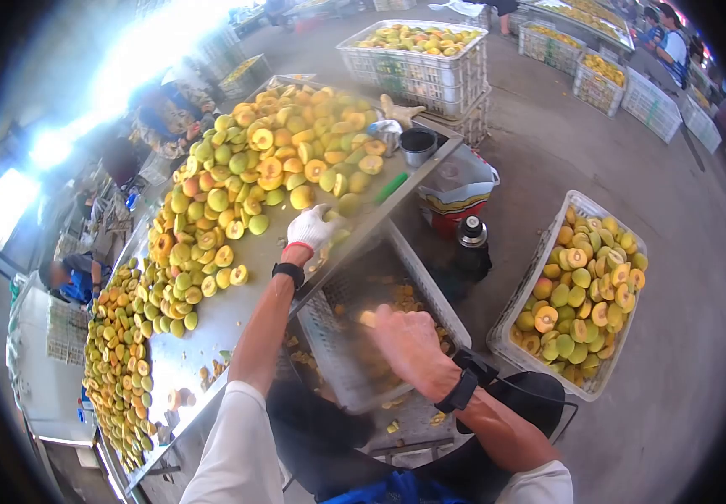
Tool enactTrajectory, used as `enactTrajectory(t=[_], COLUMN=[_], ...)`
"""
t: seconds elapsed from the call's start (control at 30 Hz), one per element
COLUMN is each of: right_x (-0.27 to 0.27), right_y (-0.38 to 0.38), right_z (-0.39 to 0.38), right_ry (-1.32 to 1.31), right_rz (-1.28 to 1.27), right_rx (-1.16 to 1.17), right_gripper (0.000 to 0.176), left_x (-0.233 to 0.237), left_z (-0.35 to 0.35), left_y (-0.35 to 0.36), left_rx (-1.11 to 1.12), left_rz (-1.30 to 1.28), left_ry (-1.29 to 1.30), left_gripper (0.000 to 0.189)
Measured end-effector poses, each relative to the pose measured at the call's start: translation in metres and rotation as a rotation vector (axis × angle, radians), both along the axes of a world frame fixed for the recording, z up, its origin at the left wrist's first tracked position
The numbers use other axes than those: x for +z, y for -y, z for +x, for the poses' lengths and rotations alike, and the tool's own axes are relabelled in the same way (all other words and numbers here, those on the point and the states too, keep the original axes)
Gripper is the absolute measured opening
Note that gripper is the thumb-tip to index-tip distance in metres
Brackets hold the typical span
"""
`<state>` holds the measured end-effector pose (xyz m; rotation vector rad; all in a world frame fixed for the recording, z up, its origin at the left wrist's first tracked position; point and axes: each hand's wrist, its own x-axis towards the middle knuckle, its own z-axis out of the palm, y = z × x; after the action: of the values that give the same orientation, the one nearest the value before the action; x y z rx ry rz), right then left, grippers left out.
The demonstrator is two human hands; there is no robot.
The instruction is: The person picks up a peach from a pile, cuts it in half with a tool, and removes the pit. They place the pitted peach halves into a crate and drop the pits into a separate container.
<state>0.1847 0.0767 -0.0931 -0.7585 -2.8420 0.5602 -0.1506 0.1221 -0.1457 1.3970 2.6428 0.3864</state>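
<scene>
My left hand (311, 228), in a white knit glove with a red cuff, is over the metal table (275, 244) by the front of the fruit heap. Its fingertips are smeared by motion beside a blurred greenish fruit. The heap of yellow-green, apricot-like fruit (212, 202) holds many cut halves. My bare right hand (413, 340) is closed over a white plastic crate (430, 290) in front of me. A small yellowish-orange bit (368, 319) shows at its fingers; I cannot tell what it is. Small orange-yellow pieces (405, 298) lie in the crate.
A dark cup (418, 144) and a green-handled tool (392, 187) sit near the table's edge. To the right stand a black flask (471, 239), a printed bag (464, 189) and a crate of fruit halves (581, 298). More fruit crates (413, 63) and people are farther back.
</scene>
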Motion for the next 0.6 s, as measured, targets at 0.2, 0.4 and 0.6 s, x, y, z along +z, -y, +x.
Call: enactTrajectory(t=[0.2,0.4,0.6], right_x=[0.005,0.035,0.039], right_y=[-0.008,-0.008,0.012], right_z=[0.008,0.003,-0.011], right_ry=[-0.073,-0.283,-0.511], right_rz=[-0.136,-0.336,-0.345], right_rx=[-0.019,-0.049,-0.013], right_gripper=[0.027,0.033,0.031], left_x=[-0.013,0.080,0.143], left_z=[-0.030,0.053,0.155], left_y=[-0.008,0.080,0.138], left_rx=[-0.104,-0.087,0.014], left_rz=[0.047,0.530,0.805], left_ry=[0.119,0.838,1.158], left_gripper=[0.065,0.049,0.030])
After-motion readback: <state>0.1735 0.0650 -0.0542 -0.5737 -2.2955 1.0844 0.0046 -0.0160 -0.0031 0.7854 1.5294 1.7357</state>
